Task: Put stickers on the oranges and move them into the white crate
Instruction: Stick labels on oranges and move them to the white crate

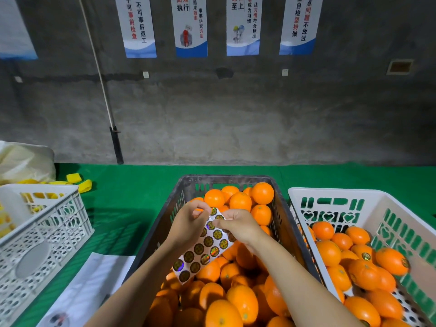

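Both hands up over the dark crate (pixel 174 204), holding one sticker sheet (pixel 205 246) between them. Left hand (pixel 186 223) pinching the top edge of the sheet with curled fingers. Right hand (pixel 236 225) curled too, fingertips pinching at a sticker near the top of the sheet. Hard to tell if that sticker is peeled up. Sheet hanging down and tilted, with rows of round gold and shiny stickers on it.

Under the hands, lots of oranges (pixel 224 298) piled in the dark crate, in the middle of the green table (pixel 132 199). No stickers to see on these.

On the right, just beside the dark crate, the white crate (pixel 330 194) with heart-shaped holes. Inside it, more oranges (pixel 363 274), and a few with a round sticker showing.

On the left, well apart, another white crate (pixel 47 223) with yellow bits inside. Behind it, yellow pieces (pixel 81 182) on the table and a pale bag (pixel 23 161). White paper (pixel 89 284) lying flat near the left arm.

At the back, a grey wall (pixel 212 109) with four posters (pixel 191 27) and a thin pole (pixel 103 90) leaning on it.
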The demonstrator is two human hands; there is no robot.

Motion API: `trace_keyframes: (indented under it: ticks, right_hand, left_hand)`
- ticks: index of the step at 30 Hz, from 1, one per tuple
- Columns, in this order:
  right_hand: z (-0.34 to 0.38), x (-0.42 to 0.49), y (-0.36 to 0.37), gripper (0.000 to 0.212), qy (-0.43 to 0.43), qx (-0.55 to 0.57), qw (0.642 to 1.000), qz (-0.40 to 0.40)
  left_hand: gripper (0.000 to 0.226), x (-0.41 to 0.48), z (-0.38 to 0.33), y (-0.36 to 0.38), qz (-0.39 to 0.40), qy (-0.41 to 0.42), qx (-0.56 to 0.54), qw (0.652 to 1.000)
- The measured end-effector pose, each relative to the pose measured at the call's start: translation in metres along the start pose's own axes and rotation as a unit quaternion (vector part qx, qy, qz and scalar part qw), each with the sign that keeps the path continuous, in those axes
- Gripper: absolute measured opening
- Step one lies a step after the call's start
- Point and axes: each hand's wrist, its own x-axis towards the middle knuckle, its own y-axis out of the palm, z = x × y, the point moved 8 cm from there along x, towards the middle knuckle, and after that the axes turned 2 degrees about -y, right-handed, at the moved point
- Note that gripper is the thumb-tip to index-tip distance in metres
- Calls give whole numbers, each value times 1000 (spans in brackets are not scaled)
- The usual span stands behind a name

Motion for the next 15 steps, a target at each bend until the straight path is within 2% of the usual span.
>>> trace_keyframes:
  ticks: [2, 5, 7, 9, 11, 13, 15]
  right_hand:
    - [-5, -2, 0, 18, 33, 3, 999, -1]
    - [-12, -3, 2, 39, 56, -53, 997, 2]
    - [-9, -2, 2, 44, 40, -49, 998, -13]
    - [1, -1, -9, 41, 1, -49, 996, -76]
    - [7, -4, -29, 37, -32, -76, 981, -176]
    - [8, -9, -48, 38, -39, -85, 959, -267]
    - [9, -13, -58, 38, -45, -93, 944, -315]
  left_hand:
    - [18, 0, -2, -5, -30, 18, 20, 999]
    - [16, -2, -4, -18, -98, 36, 66, 992]
    - [28, -1, -2, -24, -118, 11, 43, 992]
    - [37, 0, 2, -31, -146, 0, 19, 989]
    - [30, 1, 5, -36, -144, -9, 55, 988]
    - [29, 4, 16, -32, -105, -39, 114, 987]
    - [29, 3, 31, -21, -41, -106, 174, 978]
